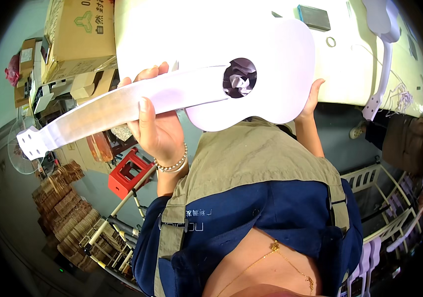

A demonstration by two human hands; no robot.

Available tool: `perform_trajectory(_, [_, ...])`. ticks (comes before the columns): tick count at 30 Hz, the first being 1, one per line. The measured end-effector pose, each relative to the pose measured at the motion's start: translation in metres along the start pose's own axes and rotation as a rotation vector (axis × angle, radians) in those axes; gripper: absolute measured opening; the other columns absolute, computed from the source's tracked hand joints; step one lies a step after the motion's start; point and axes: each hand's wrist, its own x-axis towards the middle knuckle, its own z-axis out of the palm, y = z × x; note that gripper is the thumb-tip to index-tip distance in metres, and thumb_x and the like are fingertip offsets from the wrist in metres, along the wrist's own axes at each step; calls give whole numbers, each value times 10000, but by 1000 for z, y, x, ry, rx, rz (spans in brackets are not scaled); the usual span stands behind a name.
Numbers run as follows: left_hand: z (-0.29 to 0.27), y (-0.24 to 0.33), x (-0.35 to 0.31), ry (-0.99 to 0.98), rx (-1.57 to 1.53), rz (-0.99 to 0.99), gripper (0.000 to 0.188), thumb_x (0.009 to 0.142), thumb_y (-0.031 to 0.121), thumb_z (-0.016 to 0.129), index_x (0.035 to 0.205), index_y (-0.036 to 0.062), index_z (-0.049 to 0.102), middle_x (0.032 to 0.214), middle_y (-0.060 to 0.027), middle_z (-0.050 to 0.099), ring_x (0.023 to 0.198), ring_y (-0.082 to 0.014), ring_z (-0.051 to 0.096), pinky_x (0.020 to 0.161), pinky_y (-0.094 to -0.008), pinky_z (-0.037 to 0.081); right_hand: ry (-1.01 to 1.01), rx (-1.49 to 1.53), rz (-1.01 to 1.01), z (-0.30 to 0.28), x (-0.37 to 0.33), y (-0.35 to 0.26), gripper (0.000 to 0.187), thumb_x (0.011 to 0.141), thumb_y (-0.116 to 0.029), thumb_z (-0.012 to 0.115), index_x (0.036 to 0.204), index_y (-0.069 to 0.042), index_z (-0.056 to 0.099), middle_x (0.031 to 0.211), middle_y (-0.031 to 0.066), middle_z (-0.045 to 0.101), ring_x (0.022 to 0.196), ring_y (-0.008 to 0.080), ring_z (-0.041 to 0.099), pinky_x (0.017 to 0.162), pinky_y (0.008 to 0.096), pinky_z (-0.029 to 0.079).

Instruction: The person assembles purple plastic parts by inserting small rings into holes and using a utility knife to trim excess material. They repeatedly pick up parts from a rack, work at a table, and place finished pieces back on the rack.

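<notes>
A pale lilac ukulele [271, 44] without strings lies crosswise in front of me, its neck pointing left. Crumpled pale material shows inside its round sound hole. My left hand [158, 129] is closed around the neck, thumb on the near face and fingertips showing over the far edge. At the rounded right end of the body, my right hand [312, 101] holds the instrument; one digit sticks up beside the rim and the other fingers are hidden behind it. The headstock [32, 143] has several small holes and no tuning pegs.
Beyond the ukulele is a bright table [172, 29] with a dark block [314, 18] and a tape ring [330, 41]. Another lilac ukulele [383, 64] lies at its right. Left are cardboard boxes [85, 44], a red stool [127, 173] and stacked wooden pieces [68, 213]. A rack [370, 183] stands right.
</notes>
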Motion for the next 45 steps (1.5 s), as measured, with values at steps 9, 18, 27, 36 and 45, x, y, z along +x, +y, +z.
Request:
perform_trajectory(9, [2,0,-4,17,-23,-10,378,843,142,494,1206,65,425,1110,-163,542,1114,-376,457,989,-500,313,-12,4,-9,-5,-6,-5,771,881,-591,109,1346,12,229,1340,150,346,1217,254,364,995,351,320])
perform_trajectory(18, [-7,-17,-6,148,-108,-212,344,869,162,482,1195,74,416,1163,-155,506,1158,-339,421,987,-474,321,112,-94,48,-18,-19,-18,759,896,-567,119,1312,47,281,1294,163,401,1171,256,412,973,345,341])
perform_trajectory(27, [-51,-103,9,299,-341,-412,372,856,434,506,1006,94,496,966,-89,532,999,-279,485,930,-409,373,252,-872,-233,-65,-2,-25,356,920,-315,430,1060,-32,595,1086,85,554,994,174,511,822,280,422])
perform_trajectory(36, [-81,-195,29,278,-438,-739,309,891,353,480,990,61,502,995,-128,539,1001,-285,486,931,-413,379,662,-1800,-639,-99,118,-74,120,722,-221,686,782,-117,675,880,22,582,768,186,551,640,310,448])
perform_trajectory(45, [-25,-123,20,-8,1030,176,339,792,98,629,1106,11,533,1115,-106,465,1041,-229,436,943,-348,322,41,-940,-352,4,67,-68,73,779,-75,636,818,-14,644,872,61,629,726,90,592,571,207,452])
